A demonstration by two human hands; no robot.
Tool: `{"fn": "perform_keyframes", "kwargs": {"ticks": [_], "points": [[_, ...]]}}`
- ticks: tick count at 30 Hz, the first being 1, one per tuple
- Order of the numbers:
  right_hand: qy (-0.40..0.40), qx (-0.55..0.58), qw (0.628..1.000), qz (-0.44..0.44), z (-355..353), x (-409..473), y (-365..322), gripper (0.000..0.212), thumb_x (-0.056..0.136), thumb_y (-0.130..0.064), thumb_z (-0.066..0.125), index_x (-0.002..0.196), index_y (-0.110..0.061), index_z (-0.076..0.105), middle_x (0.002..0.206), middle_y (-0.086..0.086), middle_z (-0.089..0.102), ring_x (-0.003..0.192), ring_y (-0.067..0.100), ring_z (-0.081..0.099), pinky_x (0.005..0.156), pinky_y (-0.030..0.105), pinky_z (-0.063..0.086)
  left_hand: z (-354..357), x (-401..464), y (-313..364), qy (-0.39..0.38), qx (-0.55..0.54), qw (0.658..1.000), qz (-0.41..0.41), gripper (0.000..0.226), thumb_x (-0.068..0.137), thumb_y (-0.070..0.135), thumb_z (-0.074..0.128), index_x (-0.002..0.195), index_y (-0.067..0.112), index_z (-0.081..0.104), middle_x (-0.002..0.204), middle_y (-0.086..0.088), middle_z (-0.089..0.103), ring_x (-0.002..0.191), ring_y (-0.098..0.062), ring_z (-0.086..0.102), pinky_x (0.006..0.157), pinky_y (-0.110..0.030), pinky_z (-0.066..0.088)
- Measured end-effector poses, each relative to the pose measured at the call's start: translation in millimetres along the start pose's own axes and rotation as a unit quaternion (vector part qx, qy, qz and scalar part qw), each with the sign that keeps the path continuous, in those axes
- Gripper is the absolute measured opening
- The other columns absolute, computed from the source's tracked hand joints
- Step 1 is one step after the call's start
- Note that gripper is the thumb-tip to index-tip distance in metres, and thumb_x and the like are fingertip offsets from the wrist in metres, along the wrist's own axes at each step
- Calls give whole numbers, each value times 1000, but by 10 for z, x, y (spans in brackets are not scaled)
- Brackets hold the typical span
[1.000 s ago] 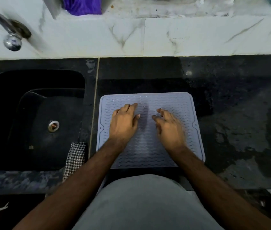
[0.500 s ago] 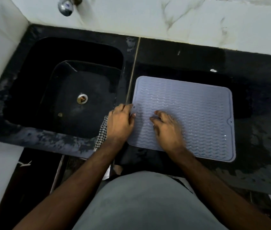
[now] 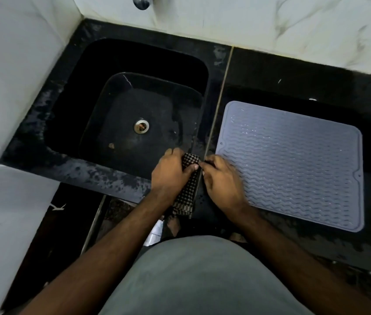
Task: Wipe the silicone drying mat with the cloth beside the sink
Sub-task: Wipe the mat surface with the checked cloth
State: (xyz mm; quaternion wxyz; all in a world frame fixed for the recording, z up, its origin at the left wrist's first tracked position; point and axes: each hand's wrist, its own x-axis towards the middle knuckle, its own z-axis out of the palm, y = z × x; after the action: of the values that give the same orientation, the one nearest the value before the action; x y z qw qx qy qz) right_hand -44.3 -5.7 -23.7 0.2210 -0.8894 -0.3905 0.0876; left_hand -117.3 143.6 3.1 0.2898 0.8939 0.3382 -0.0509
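Cloth (image 3: 188, 189) lies gripped between both hands, left of mat (image 3: 293, 164).

Both hands are now off the mat, at its 9 o'clock: the left hand (image 3: 170, 176) grips the checked cloth (image 3: 188, 189), the right hand (image 3: 222, 181) pinches its top edge.

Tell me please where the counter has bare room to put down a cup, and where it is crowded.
Bare patches: the black counter behind the mat, up to the marble wall, and the strip in front of the mat's near edge. Crowded: the narrow strip between sink and mat, where the left hand and right hand handle the checked cloth.
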Motion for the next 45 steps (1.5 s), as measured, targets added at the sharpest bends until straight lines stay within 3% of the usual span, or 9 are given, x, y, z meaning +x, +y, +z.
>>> {"fn": "perform_keyframes", "kwargs": {"ticks": [6, 12, 15, 18, 21, 27, 31, 40, 45], "points": [[-11, 42, 998, 36, -42, -58, -63, 37, 94, -18, 60, 131, -15, 61, 116, 6, 55, 102, 26, 58, 85, 40, 52, -31, -18, 156, -6, -28, 999, 38, 29, 95, 44, 60, 98, 20, 44, 87, -4, 64, 84, -29, 63, 68, -41, 49], [42, 267, 955, 121, -324, -99, -64, 31, 106, -23, 45, 131, -17, 61, 119, -9, 66, 105, 1, 60, 96, 16, 45, -77, -21, 607, -9, -277, 961, 20, 23, 99, 36, 60, 97, 14, 51, 82, 4, 66, 76, -4, 64, 66, -21, 45], [88, 355, 910, 197, -508, -128, -5, 36, 105, -40, 41, 128, -22, 63, 119, -8, 69, 109, 4, 63, 100, 33, 50, -91, 9, 918, -3, -342, 939, 12, 25, 98, 39, 62, 98, 14, 56, 90, -1, 70, 82, -10, 68, 72, -27, 54], [92, 453, 861, 212, -724, -140, 87, 51, 99, -58, 38, 132, -25, 59, 122, -8, 68, 116, 4, 62, 101, 34, 51, -76, -21, 1249, -102, -487, 867, -15, 34, 103, 40, 52, 104, 8, 62, 99, -14, 73, 84, -21, 73, 58, -37, 60], [119, 515, 812, 249, -877, -154, 248, 51, 91, -62, 56, 127, -26, 61, 118, -3, 72, 111, 12, 67, 96, 43, 55, -46, -38, 1508, -142, -530, 836, -12, 47, 108, 40, 39, 113, 1, 65, 101, -20, 73, 87, -25, 73, 54, -32, 57], [210, 489, 748, 396, -939, -246, 635, 18, 96, -22, 65, 112, -13, 66, 101, 7, 76, 89, 22, 74, 77, 46, 62, 228, 134, 1587, -59, -423, 903, 55, 23, 102, 26, 57, 104, 7, 69, 98, -7, 76, 93, -21, 74, 87, -48, 60], [234, 482, 722, 438, -1026, -294, 868, 15, 97, -22, 63, 110, -14, 66, 99, 5, 75, 90, 25, 73, 78, 51, 61, 374, 222, 1482, 2, -313, 948, 53, 10, 96, 17, 64, 103, 15, 71, 95, 5, 73, 91, -10, 69, 90, -36, 57], [242, 528, 743, 331, -1456, -8, 919, 27, 95, -18, 61, 121, -29, 62, 110, -4, 74, 100, 15, 72, 80, 41, 61, 484, 581, 1313, -14, -94, 986, 135, 35, 88, 6, 66, 124, 8, 64, 127, -7, 64, 117, -21, 60, 95, -22, 45], [144, 418, 806, 394, -1190, 203, 1125, 20, 97, -22, 57, 114, -32, 55, 106, -6, 69, 95, 17, 68, 82, 47, 60, 492, 727, 1264, -87, -23, 982, 168, 52, 89, 13, 67, 138, 10, 54, 140, -10, 56, 129, -26, 52, 106, -29, 41]]}}
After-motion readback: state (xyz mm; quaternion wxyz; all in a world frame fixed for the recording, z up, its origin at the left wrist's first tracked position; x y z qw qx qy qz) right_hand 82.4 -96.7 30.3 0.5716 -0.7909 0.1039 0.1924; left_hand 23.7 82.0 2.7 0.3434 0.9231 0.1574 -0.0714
